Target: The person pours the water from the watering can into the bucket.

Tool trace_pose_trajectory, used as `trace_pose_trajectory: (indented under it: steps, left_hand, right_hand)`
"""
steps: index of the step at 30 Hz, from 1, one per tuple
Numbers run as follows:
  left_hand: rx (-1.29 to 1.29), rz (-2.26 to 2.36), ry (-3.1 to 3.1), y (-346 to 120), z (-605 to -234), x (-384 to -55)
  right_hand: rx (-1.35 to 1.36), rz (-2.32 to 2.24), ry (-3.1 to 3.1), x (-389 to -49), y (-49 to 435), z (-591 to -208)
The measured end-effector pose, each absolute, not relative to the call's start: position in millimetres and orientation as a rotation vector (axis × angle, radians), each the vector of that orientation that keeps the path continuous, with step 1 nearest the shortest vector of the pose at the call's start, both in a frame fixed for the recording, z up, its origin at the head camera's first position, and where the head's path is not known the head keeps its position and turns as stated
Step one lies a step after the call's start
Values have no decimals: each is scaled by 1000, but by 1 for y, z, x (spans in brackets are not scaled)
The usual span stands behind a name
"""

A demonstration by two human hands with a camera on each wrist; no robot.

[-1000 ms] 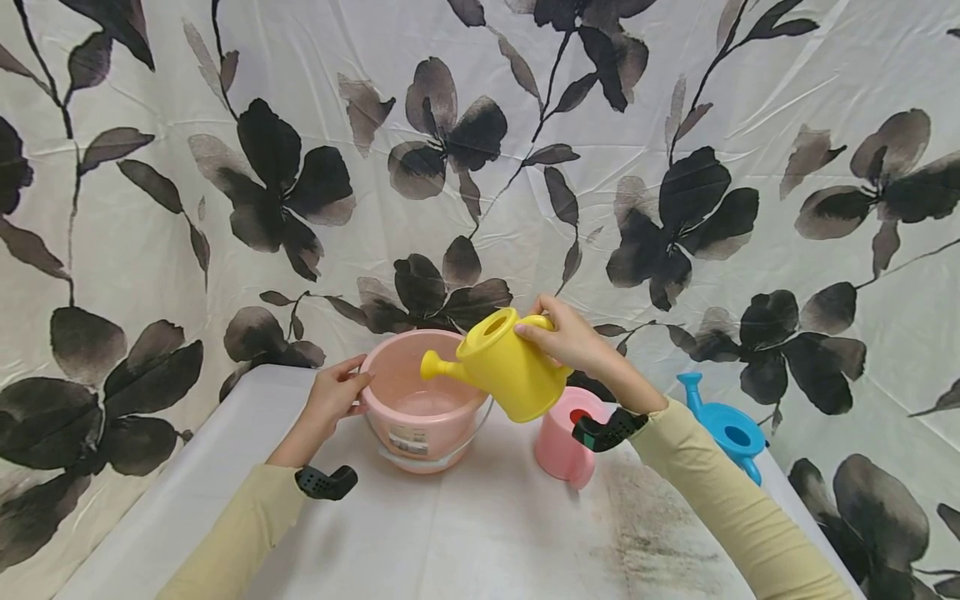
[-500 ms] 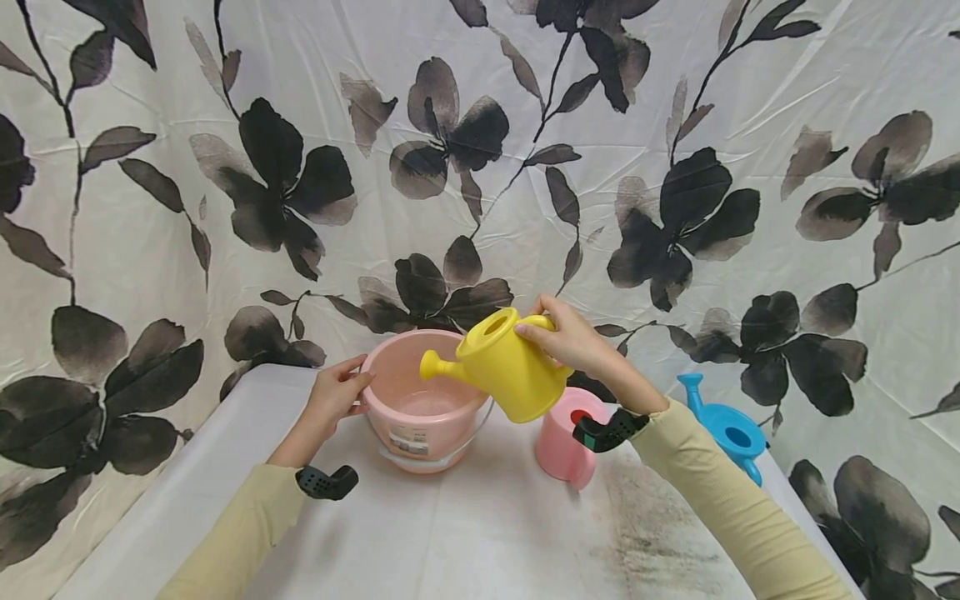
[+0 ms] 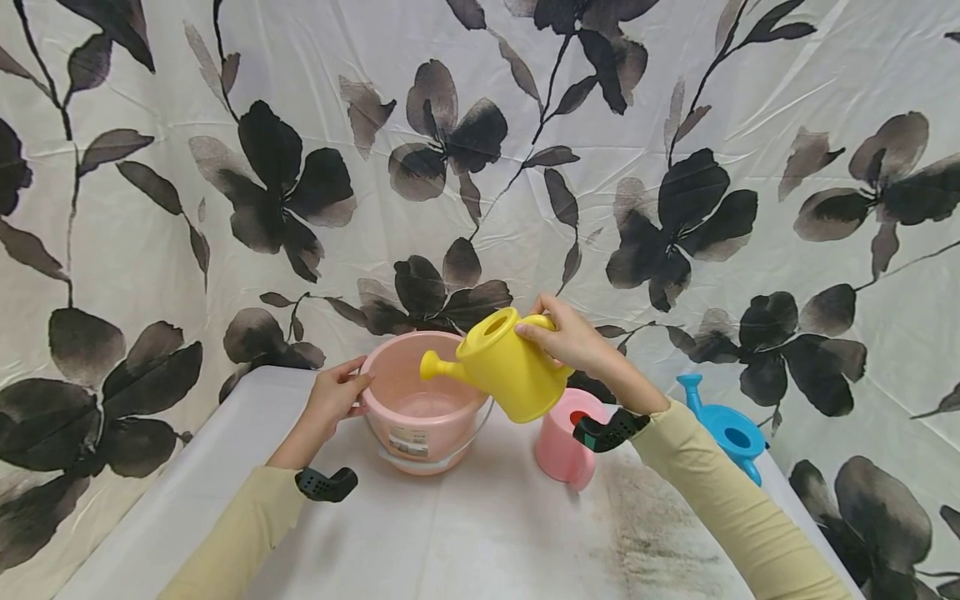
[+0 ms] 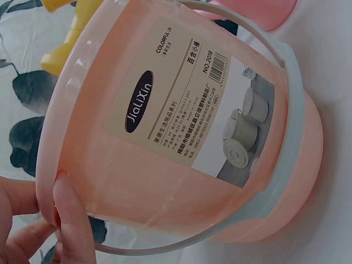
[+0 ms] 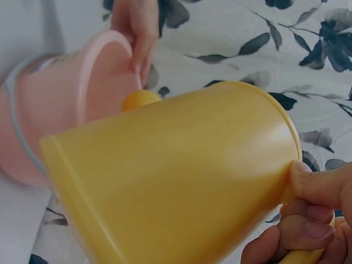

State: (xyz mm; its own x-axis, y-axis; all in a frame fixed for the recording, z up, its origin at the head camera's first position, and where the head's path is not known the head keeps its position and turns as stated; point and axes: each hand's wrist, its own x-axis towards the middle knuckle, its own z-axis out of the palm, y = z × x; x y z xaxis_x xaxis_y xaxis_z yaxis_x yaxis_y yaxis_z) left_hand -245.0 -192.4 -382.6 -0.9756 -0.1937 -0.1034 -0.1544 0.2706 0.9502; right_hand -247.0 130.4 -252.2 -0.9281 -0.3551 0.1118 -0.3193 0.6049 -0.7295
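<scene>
My left hand point(image 3: 335, 398) pinches the left rim of a pink bucket point(image 3: 420, 433), thumb outside the wall as the left wrist view shows. The bucket stands on the table, its pale grey handle point(image 4: 275, 187) hanging down beside a printed label point(image 4: 203, 104). In my right hand point(image 3: 562, 337) is a yellow watering can point(image 3: 517, 371), gripped by its handle point(image 5: 302, 257). The can is raised and tilted left, and its spout point(image 3: 442, 367) reaches over the bucket's opening. No water stream shows at the spout. The can's inside is mostly hidden.
A pink watering can point(image 3: 558, 442) stands just right of the bucket, below my right forearm. Farther right, near the table's edge, is a blue watering can point(image 3: 731, 433). The white table point(image 3: 450, 542) has a dark stained patch at right. A floral cloth point(image 3: 480, 167) hangs behind.
</scene>
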Motion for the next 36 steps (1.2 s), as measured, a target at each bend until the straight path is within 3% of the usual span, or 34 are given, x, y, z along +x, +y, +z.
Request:
trace_pose_trajectory:
  steps: [36]
  left_hand:
    - [343,-1836,-2480,-190,-384,-237]
  right_hand:
    - [-611,-1243,2782,-242,132,-252]
